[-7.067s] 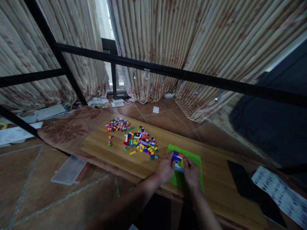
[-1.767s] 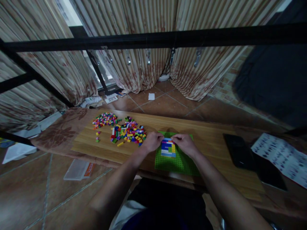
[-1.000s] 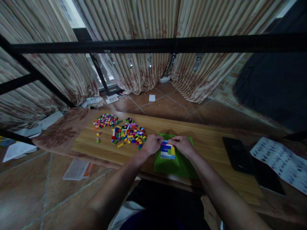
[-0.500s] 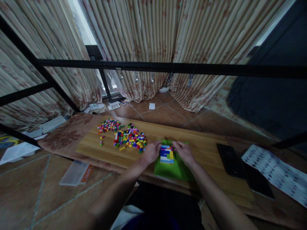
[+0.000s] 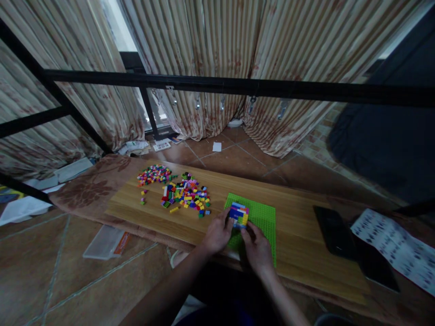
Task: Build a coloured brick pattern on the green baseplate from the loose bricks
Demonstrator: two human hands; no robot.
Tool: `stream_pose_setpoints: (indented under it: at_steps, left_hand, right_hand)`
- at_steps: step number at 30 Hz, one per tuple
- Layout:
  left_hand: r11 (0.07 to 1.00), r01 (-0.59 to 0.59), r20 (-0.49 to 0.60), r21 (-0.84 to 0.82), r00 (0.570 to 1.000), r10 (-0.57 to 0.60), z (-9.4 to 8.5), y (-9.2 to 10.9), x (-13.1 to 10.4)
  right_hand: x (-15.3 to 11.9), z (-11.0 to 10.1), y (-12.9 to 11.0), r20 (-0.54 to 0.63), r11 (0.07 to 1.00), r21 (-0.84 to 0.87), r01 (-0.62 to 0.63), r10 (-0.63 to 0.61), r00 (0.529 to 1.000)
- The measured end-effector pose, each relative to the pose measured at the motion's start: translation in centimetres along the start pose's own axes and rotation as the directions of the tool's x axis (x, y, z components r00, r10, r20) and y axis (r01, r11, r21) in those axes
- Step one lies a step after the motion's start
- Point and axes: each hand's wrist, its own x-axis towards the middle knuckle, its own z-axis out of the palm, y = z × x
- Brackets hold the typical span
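Near baseplate's [image 5: 268, 226] L edge, 2 hands hold block build [image 5: 239, 214].

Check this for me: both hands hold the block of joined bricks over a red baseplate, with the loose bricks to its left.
The baseplate is green, not red, as the head view shows; the rest stands.

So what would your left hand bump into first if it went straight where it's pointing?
The little block of colourful bricks. My left hand points right at it, and the fingers look to be touching its edge, though depth is hard to judge here.
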Motion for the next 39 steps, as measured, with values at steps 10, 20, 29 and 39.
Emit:
stream_pose_setpoints:
  at_steps: [10,20,29,39]
  left_hand:
    - [0.967,-0.017,-0.012,-0.252,1.000,0.015,0.8,-1.1,0.7]
    - [0.919,-0.009,-0.055,-0.394,0.998,-0.014,2.8,-0.3,-1.6]
    - [0.957,-0.020,-0.200,-0.289,0.979,-0.040,-4.5,-3.1,-2.4]
    - [0.924,0.149,-0.453,0.351,0.891,0.028,-13.9,-7.2,1.3]
  right_hand:
    - [2.2,0.4,0.7,-0.045,0.998,0.025,-0.050,0.051,0.998]
    - [3.9,-1.2,0.8,-0.007,0.983,-0.157,-0.090,0.091,0.996]
    - [3.7,-2.2,2.6,0.001,0.970,-0.186,-0.157,0.160,0.987]
    - [3.9,-2.2,3.0,-0.023,0.961,-0.198,-0.192,0.192,0.981]
